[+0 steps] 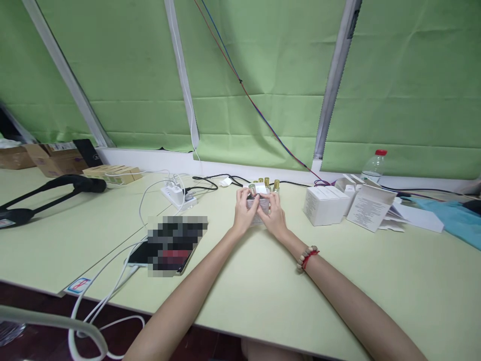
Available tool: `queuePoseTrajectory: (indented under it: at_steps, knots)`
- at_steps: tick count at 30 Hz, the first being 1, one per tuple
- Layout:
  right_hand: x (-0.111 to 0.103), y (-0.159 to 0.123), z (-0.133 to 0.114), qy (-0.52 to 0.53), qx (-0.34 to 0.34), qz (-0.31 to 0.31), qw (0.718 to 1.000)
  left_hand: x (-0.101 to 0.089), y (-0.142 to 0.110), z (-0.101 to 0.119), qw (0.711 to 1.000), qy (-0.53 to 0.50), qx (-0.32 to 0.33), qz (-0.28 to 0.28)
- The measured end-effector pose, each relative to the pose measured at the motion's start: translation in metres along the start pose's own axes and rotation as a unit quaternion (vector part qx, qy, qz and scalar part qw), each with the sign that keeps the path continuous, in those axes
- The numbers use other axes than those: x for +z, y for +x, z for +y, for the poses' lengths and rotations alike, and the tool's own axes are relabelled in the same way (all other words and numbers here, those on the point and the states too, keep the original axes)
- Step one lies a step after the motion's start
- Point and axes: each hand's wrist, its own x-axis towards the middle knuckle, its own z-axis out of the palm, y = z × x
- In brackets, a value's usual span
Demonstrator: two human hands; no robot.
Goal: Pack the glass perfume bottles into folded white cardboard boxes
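Between my two hands is a small light box (259,216) with fine print on its near side, close to the tabletop. My left hand (243,211) closes around its left side, the thumb lying along the upper edge. From the right, my right hand (275,216) grips it the same way, and the two thumbs nearly meet at the top. Just behind the box stand several small gold-capped bottles (276,185), partly hidden by my fingers. I cannot tell what is inside the box. A bead bracelet (307,258) circles my right wrist.
White printed boxes (326,205) stand to the right, beside opened cartons (370,205) and a red-capped bottle (374,165). At left lie a dark-screened device (195,235), a white power strip (178,195) and loose white cables (112,291). Yellow boxes (112,173) sit farther back.
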Motion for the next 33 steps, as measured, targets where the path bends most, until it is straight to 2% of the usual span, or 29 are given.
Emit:
queuePoseTrajectory:
  at_steps: [9,19,24,29,33]
  knots:
    - [-0.002,0.0,-0.005,-0.019,0.007,-0.005,1.0,0.001,-0.003,0.002,1.0,-0.005,0.0,0.005]
    - [0.002,-0.004,0.006,-0.052,-0.023,-0.029,0.998,-0.001,0.0,-0.002,1.0,-0.011,-0.01,-0.011]
    - [0.001,-0.004,0.004,-0.081,-0.027,-0.014,0.996,-0.001,0.001,0.0,0.999,-0.015,-0.003,-0.037]
    - [0.002,-0.002,0.001,-0.107,-0.093,0.034,0.989,-0.002,0.003,0.0,0.998,-0.024,0.009,-0.06]
    - [0.003,-0.002,-0.001,-0.143,-0.136,0.021,0.98,-0.002,0.002,-0.004,0.998,-0.037,0.015,-0.048]
